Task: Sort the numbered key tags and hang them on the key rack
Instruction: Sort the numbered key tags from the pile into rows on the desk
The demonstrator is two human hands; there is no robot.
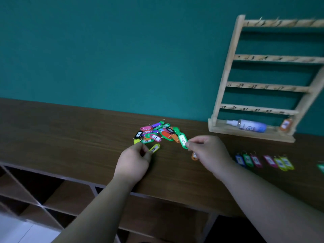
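Note:
A heap of coloured numbered key tags lies on the brown tabletop near the wall. My left hand pinches a yellow tag just below the heap. My right hand pinches a green tag marked 3 at the heap's right edge, and an orange tag peeks out under that hand. The wooden key rack stands at the right against the wall, with numbered hook rows. One orange tag hangs at its bottom right.
A row of several sorted tags lies on the table right of my right hand. A white and blue spray bottle lies on the rack's base. Open wooden cubby shelves sit below the table's front edge.

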